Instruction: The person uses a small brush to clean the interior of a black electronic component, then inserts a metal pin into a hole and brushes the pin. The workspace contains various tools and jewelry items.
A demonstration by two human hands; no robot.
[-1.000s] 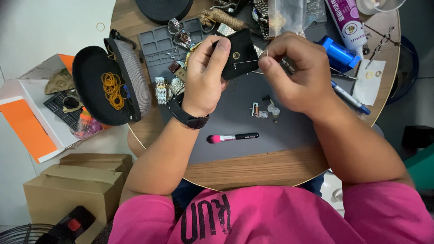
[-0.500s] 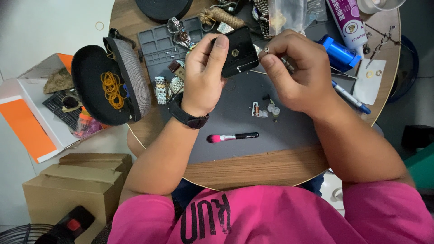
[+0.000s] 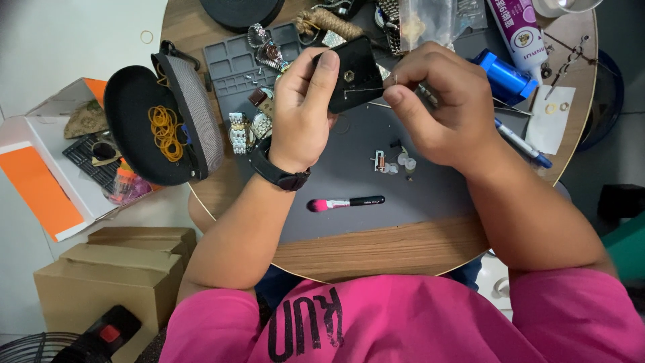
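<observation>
- Up above the middle of the round wooden counter (image 3: 376, 252), both hands meet over a dark grey mat (image 3: 349, 175).
- Left hand (image 3: 302, 111), with a black wristwatch (image 3: 279, 173) on its wrist, is closed around a small black block (image 3: 353, 74), thumb pressed on its upper face.
- Right hand (image 3: 440, 107) pinches a thin metal pin (image 3: 366, 90) between thumb and forefinger, its tip touching the block's right edge; a second slim tool runs under the fingers.
- On the mat below the hands lie a few tiny metal parts (image 3: 391, 163) and, nearer the person, a pink-tipped brush (image 3: 344, 202) with a black handle.
- Left of the hands sits a grey parts tray (image 3: 235, 70), with metal watches (image 3: 247, 128) just beside the left wrist.
- Farther left, an open black case (image 3: 138, 128) holds yellow rubber bands (image 3: 164, 124).
- To the right are a blue cylinder (image 3: 505, 75), a pen (image 3: 523, 142) and a white paper slip (image 3: 551, 117).
</observation>
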